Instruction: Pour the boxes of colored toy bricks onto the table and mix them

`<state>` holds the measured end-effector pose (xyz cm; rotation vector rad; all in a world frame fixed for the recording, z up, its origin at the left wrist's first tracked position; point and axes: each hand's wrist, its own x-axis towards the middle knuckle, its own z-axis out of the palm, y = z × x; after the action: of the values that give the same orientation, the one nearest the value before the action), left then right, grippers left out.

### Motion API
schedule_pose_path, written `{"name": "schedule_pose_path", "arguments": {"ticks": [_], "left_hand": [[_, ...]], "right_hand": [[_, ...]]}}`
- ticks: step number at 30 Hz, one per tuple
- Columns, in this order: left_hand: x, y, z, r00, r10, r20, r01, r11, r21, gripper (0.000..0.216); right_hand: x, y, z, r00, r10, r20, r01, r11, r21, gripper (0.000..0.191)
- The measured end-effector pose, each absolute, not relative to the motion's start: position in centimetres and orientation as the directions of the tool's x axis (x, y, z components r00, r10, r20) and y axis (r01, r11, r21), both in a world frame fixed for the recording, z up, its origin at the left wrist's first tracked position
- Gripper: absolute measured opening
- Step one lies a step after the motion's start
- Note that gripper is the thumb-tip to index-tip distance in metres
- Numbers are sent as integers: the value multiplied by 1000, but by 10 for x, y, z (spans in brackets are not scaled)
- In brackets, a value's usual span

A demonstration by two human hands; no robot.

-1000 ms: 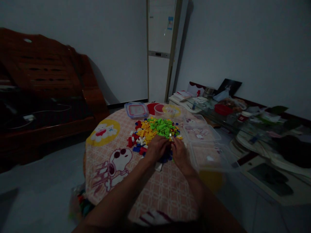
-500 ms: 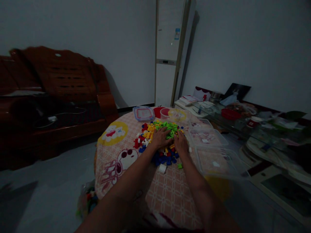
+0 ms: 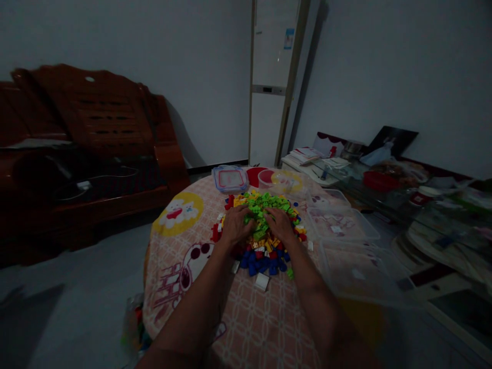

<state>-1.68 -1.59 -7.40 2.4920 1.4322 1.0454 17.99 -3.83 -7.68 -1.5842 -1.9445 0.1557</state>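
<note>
A heap of toy building bricks point(image 3: 263, 230) lies in the middle of the round table. Green bricks point(image 3: 265, 205) top the heap, with yellow and red ones around them and blue bricks point(image 3: 261, 264) at the near edge. My left hand point(image 3: 236, 224) touches the left side of the green bricks, its thumb apart from the curved fingers. On the right side of the heap rests my right hand point(image 3: 280, 224), fingers bent over the green bricks and apart. Neither hand visibly grips a brick. A white square piece point(image 3: 262, 281) lies nearer to me.
Clear plastic trays point(image 3: 342, 224) line the table's right side. A lidded box point(image 3: 230, 179) and a clear round tub point(image 3: 265, 178) stand at the back. The patterned tablecloth point(image 3: 261, 323) covers the table. A wooden sofa point(image 3: 103, 123) is left, a cluttered glass table point(image 3: 346, 182) right.
My hands have moved apart, the left one leftward, and more green bricks show between them. The view has shifted slightly.
</note>
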Motion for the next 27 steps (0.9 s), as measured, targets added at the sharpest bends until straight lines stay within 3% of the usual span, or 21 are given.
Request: {"name": "schedule_pose_path", "arguments": {"ticks": [7,11,17,24,27], "left_hand": [[-38,-11,-80,133,843,521,728,-439,526,19],[-44,-10,-84,25,852,523,692,-393,606,26],[-55,-6,-87,-108,858,502,646,-323,692,30],[-64,-1,-89,-223,898,378,512,-222,830,40],[-67,2,-91,-252,918,306,519,-139,843,45]], "right_hand": [[170,-44,-72,-268,887,375,831,410,-377,33],[175,-52,-70,-271,897,350,849,394,-351,31],[192,-55,-74,-169,915,366,887,303,-349,28],[209,-48,-81,62,865,497,836,227,-499,13],[214,-45,-80,206,806,555,813,175,-555,21]]}}
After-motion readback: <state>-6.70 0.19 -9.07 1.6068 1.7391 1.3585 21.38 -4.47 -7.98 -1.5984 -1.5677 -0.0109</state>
